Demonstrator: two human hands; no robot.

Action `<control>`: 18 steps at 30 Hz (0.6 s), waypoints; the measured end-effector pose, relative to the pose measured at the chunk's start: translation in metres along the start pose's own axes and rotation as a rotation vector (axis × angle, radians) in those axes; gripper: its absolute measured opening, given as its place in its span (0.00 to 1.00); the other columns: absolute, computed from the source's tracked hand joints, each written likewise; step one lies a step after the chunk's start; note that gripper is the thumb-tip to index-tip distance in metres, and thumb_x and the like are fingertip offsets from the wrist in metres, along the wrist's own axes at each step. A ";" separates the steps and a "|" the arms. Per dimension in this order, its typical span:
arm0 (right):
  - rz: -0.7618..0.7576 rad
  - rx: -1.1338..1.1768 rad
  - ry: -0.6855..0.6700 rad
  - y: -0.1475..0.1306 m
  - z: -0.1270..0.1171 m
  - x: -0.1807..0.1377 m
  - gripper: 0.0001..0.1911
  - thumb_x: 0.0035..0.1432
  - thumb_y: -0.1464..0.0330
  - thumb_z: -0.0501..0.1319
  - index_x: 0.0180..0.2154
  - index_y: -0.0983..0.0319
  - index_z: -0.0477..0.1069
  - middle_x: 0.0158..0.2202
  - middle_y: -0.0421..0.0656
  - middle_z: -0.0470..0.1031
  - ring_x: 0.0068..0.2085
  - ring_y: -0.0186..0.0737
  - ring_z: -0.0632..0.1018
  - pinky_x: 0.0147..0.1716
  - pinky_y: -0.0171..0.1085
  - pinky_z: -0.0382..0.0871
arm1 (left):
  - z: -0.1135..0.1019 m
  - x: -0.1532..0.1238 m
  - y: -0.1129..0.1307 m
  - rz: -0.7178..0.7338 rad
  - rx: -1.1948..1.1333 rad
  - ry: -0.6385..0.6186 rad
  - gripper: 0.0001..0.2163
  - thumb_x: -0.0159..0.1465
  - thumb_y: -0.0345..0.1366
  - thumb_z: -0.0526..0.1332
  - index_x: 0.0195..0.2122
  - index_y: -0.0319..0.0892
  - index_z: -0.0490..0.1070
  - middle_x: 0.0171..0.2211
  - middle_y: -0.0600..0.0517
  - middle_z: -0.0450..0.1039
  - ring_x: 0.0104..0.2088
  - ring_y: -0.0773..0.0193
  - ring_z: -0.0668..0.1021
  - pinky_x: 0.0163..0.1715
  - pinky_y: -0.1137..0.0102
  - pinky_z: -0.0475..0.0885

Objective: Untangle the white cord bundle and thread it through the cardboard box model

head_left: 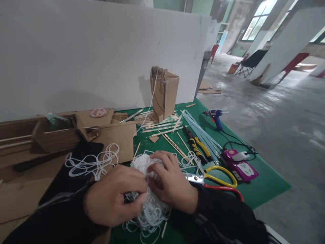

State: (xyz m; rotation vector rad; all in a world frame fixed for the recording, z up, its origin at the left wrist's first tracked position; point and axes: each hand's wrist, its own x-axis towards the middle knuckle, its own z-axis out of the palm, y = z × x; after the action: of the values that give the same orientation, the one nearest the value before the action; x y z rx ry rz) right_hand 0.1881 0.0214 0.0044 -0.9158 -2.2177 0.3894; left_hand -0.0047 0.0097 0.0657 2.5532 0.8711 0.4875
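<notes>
Both my hands grip a tangled bundle of white string [149, 206] low in the middle of the view. My left hand [114, 198] is closed on the near side of the bundle, pinching strands. My right hand [171, 181] curls over its top, fingers pressed into the string. Loose loops of the same string [93, 162] trail to the left over cardboard. A single strand runs up to a small cardboard model [164, 91] standing by the white board.
On the green mat [264, 184] lie scissors with yellow and red handles [215, 178], yellow pliers [199, 145], a blue glue gun [215, 117], clear glue sticks [200, 132], wooden sticks [162, 127] and a purple device [240, 162]. Cardboard sheets [116, 137] and a tape roll [98, 112] lie left.
</notes>
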 end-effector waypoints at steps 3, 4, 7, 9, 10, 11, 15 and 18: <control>-0.099 0.072 -0.024 0.000 -0.005 -0.001 0.08 0.57 0.71 0.63 0.41 0.61 0.70 0.55 0.48 0.65 0.59 0.50 0.62 0.57 0.49 0.57 | -0.002 0.000 -0.001 0.004 -0.015 0.050 0.09 0.59 0.27 0.55 0.22 0.41 0.64 0.19 0.58 0.63 0.22 0.71 0.65 0.26 0.72 0.58; -0.117 0.096 -0.023 0.000 -0.006 -0.001 0.07 0.57 0.70 0.63 0.40 0.61 0.71 0.55 0.47 0.65 0.59 0.50 0.62 0.58 0.49 0.57 | -0.002 0.001 -0.001 0.006 -0.018 0.052 0.09 0.59 0.27 0.55 0.21 0.41 0.64 0.19 0.58 0.63 0.21 0.71 0.65 0.25 0.72 0.58; -0.115 0.188 0.017 -0.001 -0.009 0.000 0.06 0.56 0.72 0.62 0.38 0.60 0.71 0.55 0.46 0.66 0.59 0.49 0.63 0.58 0.47 0.56 | -0.004 0.000 -0.001 -0.019 -0.009 0.037 0.10 0.60 0.28 0.54 0.22 0.41 0.65 0.20 0.58 0.63 0.22 0.70 0.66 0.26 0.72 0.58; -0.076 0.273 0.057 -0.002 -0.011 0.001 0.07 0.54 0.74 0.62 0.37 0.60 0.70 0.53 0.46 0.67 0.58 0.47 0.64 0.58 0.46 0.58 | -0.006 0.000 0.000 -0.061 0.003 0.016 0.10 0.62 0.30 0.54 0.22 0.41 0.65 0.20 0.57 0.64 0.23 0.69 0.67 0.27 0.71 0.59; -0.049 0.318 0.080 -0.002 -0.012 0.001 0.07 0.54 0.75 0.62 0.36 0.61 0.70 0.52 0.46 0.68 0.57 0.46 0.66 0.57 0.46 0.59 | -0.007 -0.001 0.000 -0.089 0.008 0.002 0.10 0.62 0.32 0.54 0.23 0.42 0.65 0.21 0.57 0.64 0.23 0.68 0.67 0.27 0.71 0.58; -0.019 0.362 0.100 -0.003 -0.013 0.002 0.07 0.54 0.76 0.61 0.36 0.61 0.69 0.50 0.46 0.68 0.56 0.45 0.67 0.56 0.46 0.60 | -0.008 -0.001 0.001 -0.121 0.013 -0.016 0.10 0.62 0.33 0.55 0.23 0.42 0.65 0.21 0.57 0.63 0.23 0.68 0.67 0.26 0.70 0.58; 0.065 0.491 0.151 -0.002 -0.019 0.004 0.07 0.54 0.77 0.60 0.35 0.60 0.68 0.46 0.46 0.70 0.51 0.43 0.70 0.54 0.45 0.63 | -0.011 -0.001 0.003 -0.247 0.039 -0.057 0.03 0.59 0.36 0.57 0.31 0.44 0.69 0.19 0.59 0.60 0.21 0.68 0.64 0.24 0.70 0.56; 0.076 0.526 0.175 -0.001 -0.021 0.005 0.07 0.55 0.77 0.59 0.34 0.61 0.69 0.43 0.46 0.72 0.49 0.43 0.72 0.51 0.45 0.64 | -0.012 0.000 0.005 -0.297 0.042 -0.051 0.10 0.58 0.36 0.57 0.41 0.45 0.69 0.19 0.61 0.60 0.20 0.67 0.64 0.24 0.71 0.56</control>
State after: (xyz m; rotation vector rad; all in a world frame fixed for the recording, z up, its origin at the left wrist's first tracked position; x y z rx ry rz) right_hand 0.1996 0.0247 0.0226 -0.7138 -1.7937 0.8458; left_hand -0.0072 0.0093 0.0785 2.4026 1.2267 0.3149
